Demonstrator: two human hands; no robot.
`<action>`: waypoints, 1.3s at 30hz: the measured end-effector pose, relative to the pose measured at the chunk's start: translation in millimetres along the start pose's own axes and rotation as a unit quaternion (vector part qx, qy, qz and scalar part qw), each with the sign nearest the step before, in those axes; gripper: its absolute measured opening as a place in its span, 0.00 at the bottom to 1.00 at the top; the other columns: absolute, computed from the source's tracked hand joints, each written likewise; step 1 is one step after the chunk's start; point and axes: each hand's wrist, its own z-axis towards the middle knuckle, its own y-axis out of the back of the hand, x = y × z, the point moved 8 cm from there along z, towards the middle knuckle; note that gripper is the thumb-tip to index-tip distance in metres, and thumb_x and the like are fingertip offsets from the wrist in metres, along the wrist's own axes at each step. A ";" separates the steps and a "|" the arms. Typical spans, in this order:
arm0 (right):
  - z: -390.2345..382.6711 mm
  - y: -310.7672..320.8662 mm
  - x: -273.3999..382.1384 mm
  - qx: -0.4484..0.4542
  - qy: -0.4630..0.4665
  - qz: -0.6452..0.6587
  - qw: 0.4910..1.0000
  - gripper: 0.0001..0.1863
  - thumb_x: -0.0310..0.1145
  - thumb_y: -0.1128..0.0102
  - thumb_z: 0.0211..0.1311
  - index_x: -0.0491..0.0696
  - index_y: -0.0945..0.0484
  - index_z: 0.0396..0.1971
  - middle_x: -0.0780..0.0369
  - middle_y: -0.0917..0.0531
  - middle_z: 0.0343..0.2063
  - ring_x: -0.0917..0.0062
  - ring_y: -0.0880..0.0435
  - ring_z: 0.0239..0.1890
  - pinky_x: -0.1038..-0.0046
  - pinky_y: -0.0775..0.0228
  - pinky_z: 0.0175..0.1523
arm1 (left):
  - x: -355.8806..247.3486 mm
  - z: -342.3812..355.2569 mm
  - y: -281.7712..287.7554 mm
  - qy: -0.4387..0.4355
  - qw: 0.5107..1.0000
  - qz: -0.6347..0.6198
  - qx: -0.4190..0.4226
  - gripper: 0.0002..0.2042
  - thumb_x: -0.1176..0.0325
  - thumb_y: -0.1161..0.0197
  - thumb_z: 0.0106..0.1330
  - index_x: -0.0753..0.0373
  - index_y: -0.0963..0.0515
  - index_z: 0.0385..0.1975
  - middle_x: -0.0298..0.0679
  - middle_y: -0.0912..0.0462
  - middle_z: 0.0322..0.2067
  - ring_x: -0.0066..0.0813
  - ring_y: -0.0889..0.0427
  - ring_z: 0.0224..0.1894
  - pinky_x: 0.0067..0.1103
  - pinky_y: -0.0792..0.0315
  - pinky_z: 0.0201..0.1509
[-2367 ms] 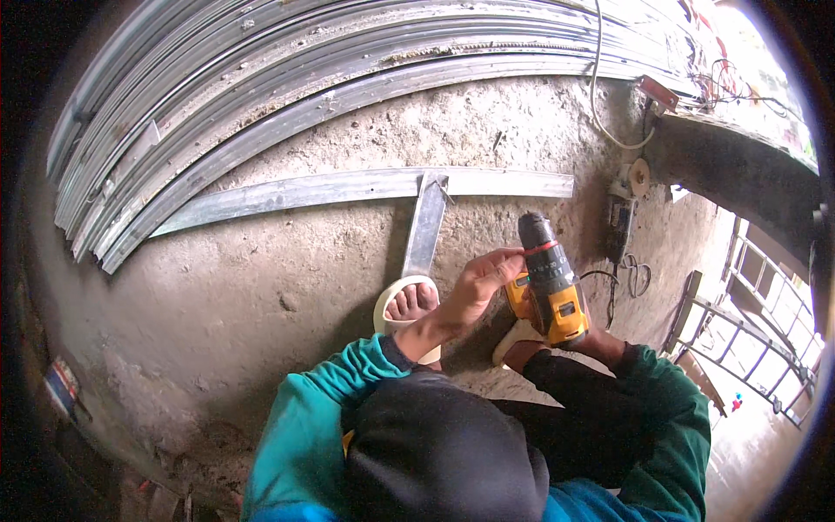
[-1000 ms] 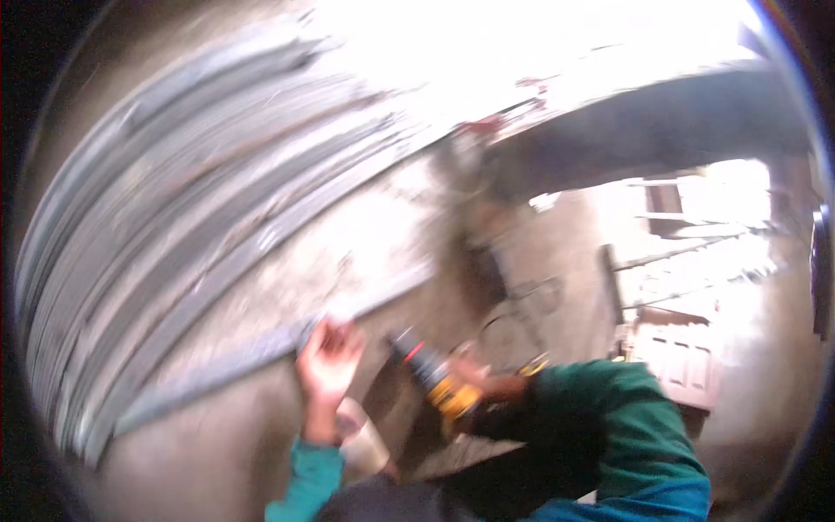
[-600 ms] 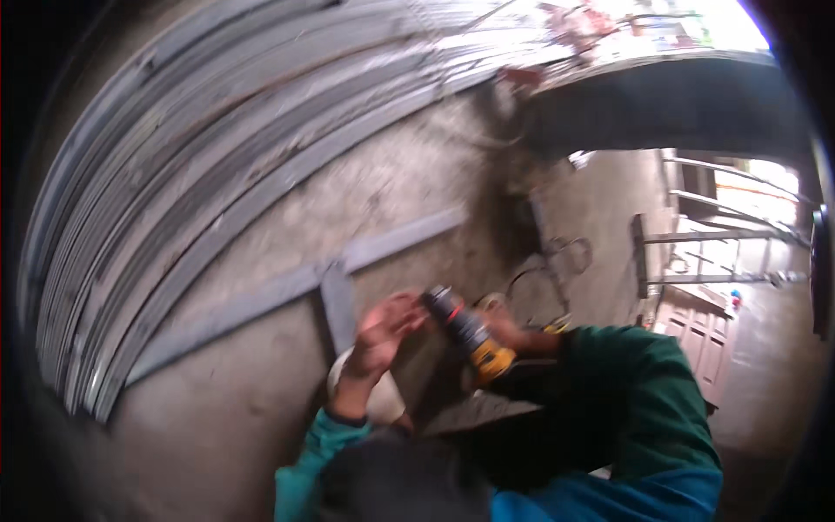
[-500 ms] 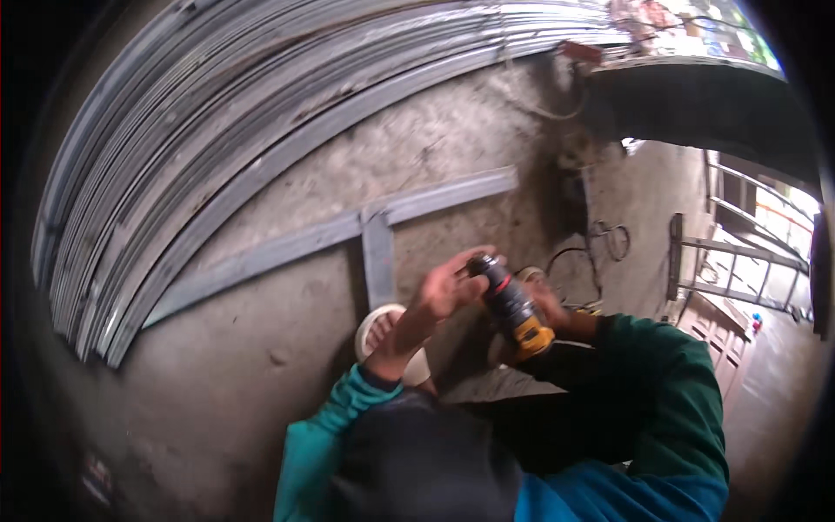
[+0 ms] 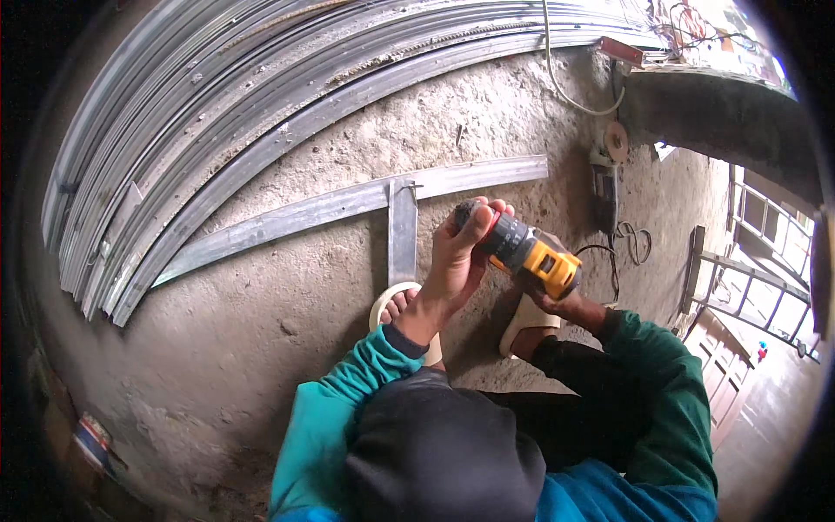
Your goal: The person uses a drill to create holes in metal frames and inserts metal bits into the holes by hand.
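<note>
I hold a yellow and black cordless drill (image 5: 541, 263), angled toward the upper left over the floor. My left hand (image 5: 463, 248) is closed round its dark chuck end with a red ring. My right hand (image 5: 558, 304) grips the drill from below, mostly hidden by its body. Beyond them, a long flat metal strip (image 5: 322, 215) lies on the rough concrete, with a short metal piece (image 5: 402, 233) meeting it in a T. The short piece's near end reaches my left sandaled foot (image 5: 398, 303); my right sandal (image 5: 531, 322) is below the drill.
Many long metal sections (image 5: 217, 113) lie stacked along the top left. An angle grinder (image 5: 605, 191) with a coiled cord and a pale hose (image 5: 557, 78) are to the right. A dark concrete beam (image 5: 722, 130), a metal ladder (image 5: 757, 291) and a panelled board (image 5: 722, 365) line the right side.
My left hand was apart from the drill about a second ago and is now closed round its chuck. The view swung and blurred, then came back steady.
</note>
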 end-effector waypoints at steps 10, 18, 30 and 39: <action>-40.2 1.0 -92.5 0.038 -0.057 -0.028 0.997 0.29 0.34 0.37 0.52 0.44 0.34 0.54 0.62 0.24 0.46 0.75 0.24 0.47 0.74 0.31 0.53 | -0.3 5.2 -15.9 -0.024 0.999 0.038 -0.016 0.15 0.57 0.37 0.61 0.62 0.24 0.39 0.36 0.21 0.37 0.21 0.22 0.39 0.23 0.26 0.46; 1.4 -4.0 -35.2 0.036 -0.128 -0.018 0.991 0.21 0.35 0.32 0.51 0.44 0.25 0.44 0.65 0.19 0.37 0.80 0.22 0.39 0.79 0.29 0.44 | 3.2 -4.9 -16.7 0.016 0.998 0.063 0.012 0.15 0.54 0.39 0.62 0.60 0.26 0.36 0.37 0.22 0.36 0.27 0.23 0.42 0.28 0.29 0.52; -1.8 -21.6 48.2 0.121 0.202 -0.048 0.971 0.16 0.33 0.39 0.48 0.44 0.29 0.38 0.58 0.24 0.30 0.64 0.23 0.31 0.67 0.33 0.35 | 7.5 -38.3 -48.3 0.068 0.983 0.172 0.008 0.09 0.67 0.38 0.61 0.63 0.27 0.23 0.35 0.26 0.18 0.20 0.25 0.24 0.14 0.32 0.31; -5.8 -21.5 51.2 0.094 0.231 -0.043 0.967 0.14 0.33 0.40 0.48 0.45 0.29 0.34 0.58 0.24 0.29 0.63 0.23 0.30 0.66 0.33 0.33 | 11.4 -41.0 -49.0 0.051 0.985 0.164 0.036 0.09 0.69 0.39 0.60 0.65 0.29 0.23 0.38 0.25 0.19 0.22 0.24 0.25 0.20 0.28 0.35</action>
